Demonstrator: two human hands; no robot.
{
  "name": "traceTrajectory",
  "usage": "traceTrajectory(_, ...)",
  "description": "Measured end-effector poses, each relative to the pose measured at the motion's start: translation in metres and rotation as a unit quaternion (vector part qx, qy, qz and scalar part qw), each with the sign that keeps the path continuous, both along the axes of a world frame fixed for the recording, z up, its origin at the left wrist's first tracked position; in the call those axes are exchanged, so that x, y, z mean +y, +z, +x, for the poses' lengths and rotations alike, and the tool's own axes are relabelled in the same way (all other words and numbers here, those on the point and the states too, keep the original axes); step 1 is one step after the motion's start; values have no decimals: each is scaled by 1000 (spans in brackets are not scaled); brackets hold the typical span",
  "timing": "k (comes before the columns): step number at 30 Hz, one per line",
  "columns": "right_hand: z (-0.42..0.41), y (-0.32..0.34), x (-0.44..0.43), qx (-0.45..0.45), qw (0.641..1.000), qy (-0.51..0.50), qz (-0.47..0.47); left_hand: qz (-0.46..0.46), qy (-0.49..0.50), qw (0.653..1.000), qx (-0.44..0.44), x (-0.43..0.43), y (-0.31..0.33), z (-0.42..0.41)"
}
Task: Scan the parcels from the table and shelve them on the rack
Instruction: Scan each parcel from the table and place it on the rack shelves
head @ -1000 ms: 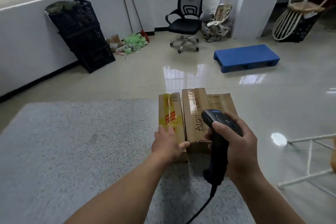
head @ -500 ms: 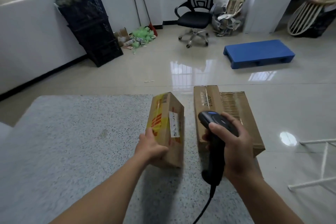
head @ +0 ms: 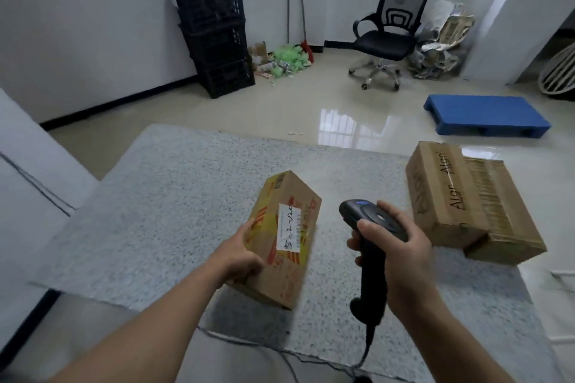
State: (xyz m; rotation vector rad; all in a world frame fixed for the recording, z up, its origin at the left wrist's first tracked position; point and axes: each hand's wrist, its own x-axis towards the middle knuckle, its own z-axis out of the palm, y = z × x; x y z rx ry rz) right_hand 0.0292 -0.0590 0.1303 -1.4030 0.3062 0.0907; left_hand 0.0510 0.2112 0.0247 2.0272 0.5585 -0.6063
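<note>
My left hand grips the near left end of a small cardboard parcel with red and yellow print. The parcel is tilted above the speckled grey table, and its white barcode label faces up toward me. In my right hand I hold a black corded barcode scanner by its handle, with its head just right of the parcel. Two more brown parcels lie side by side at the table's right edge. No rack is in view.
Beyond the table lies glossy tiled floor with a blue plastic pallet at the right, a black office chair at the back, and stacked black crates against the wall. Brooms and litter sit beside the crates. The scanner's cable trails off the table's near edge.
My left hand has pulled the small parcel away from the other two, leftward and toward me, and tipped its label side up. My view has swung left, so the remaining parcels now sit far right.
</note>
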Motion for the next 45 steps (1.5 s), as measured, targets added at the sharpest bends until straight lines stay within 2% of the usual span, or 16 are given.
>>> traceTrajectory(7,-33,-3,70,6,999,34,-12,180,-116,976,24,92,13,-25)
traceTrajectory(14,-45,-2,89,-1,998,46,-32,275,-171,946,29,87,0,-39)
traceTrajectory(19,-51,-3,82,-22,995,70,-75,234,-162,958,21,93,20,-29)
traceTrajectory(23,-52,3,74,-68,978,117,-159,209,-189,959,19,105,81,-2)
traceTrajectory(28,-45,26,68,-123,968,158,-152,166,-203,965,15,102,166,21)
traceTrajectory(33,-39,56,61,-166,962,179,-126,123,-170,978,7,98,216,32)
traceTrajectory(45,-29,93,38,-229,940,206,-150,138,-161,977,4,82,272,37)
